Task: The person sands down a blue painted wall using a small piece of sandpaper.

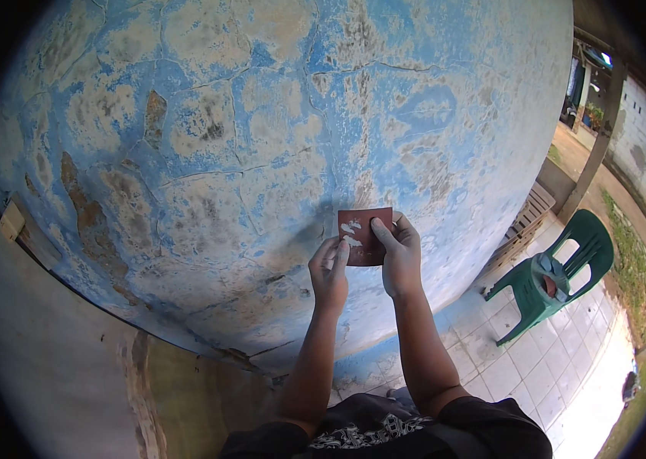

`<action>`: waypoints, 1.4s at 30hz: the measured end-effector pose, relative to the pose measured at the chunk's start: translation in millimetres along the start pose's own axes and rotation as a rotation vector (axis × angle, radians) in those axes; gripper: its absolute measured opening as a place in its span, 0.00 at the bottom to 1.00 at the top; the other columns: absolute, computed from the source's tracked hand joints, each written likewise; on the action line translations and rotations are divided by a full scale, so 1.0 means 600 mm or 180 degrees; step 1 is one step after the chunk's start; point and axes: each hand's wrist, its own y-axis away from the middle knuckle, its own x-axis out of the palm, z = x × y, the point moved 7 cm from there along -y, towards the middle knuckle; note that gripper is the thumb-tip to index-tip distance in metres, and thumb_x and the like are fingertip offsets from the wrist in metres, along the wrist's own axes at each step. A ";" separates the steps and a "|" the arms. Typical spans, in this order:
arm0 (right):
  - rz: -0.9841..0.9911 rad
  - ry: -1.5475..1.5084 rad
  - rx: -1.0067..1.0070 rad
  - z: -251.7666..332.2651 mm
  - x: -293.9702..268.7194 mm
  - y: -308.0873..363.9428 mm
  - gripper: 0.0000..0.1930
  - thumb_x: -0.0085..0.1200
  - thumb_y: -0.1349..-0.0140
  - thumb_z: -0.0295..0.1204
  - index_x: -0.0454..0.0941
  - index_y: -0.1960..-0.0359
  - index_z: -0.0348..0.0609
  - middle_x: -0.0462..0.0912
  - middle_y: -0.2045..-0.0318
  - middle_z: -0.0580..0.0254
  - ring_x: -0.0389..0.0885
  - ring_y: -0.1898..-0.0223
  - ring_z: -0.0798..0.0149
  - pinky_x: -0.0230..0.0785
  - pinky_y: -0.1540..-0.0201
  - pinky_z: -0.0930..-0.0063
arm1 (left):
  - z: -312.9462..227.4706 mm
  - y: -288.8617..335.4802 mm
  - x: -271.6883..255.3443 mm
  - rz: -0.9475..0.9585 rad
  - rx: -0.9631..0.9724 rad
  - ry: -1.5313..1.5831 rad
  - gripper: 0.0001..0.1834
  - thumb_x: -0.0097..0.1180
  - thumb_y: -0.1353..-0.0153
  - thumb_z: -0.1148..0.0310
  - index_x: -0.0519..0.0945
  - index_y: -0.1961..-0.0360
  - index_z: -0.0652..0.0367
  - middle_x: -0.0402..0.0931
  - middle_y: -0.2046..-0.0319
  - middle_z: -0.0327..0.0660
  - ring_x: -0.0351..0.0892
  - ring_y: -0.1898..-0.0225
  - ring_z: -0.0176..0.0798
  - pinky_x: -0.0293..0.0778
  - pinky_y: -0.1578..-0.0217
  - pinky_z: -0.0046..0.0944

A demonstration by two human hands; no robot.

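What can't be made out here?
Head: back of the brown sheet, hidden by its front.
Head: some fingers of left hand and right hand, hidden behind the sheet.
Head: items in the container on green chair, too small.
Head: shirt, cut by lower edge.

White-flecked brown sheet (363, 239), mottled blue and cream wall (285, 145), green chair (528, 298)

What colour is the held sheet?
The sheet is reddish brown with whitish patches, clearest in the head view.
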 end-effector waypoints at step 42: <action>0.1269 0.0762 0.0088 0.057 -0.149 -0.121 0.14 0.54 0.19 0.33 0.83 0.62 0.37 0.84 0.71 0.72 0.75 0.71 0.81 0.68 0.67 0.81 | 0.002 0.013 0.162 -0.0659 -0.0134 -0.0996 0.16 0.62 0.24 0.65 0.86 0.48 0.70 0.89 0.56 0.41 0.84 0.55 0.29 0.77 0.51 0.33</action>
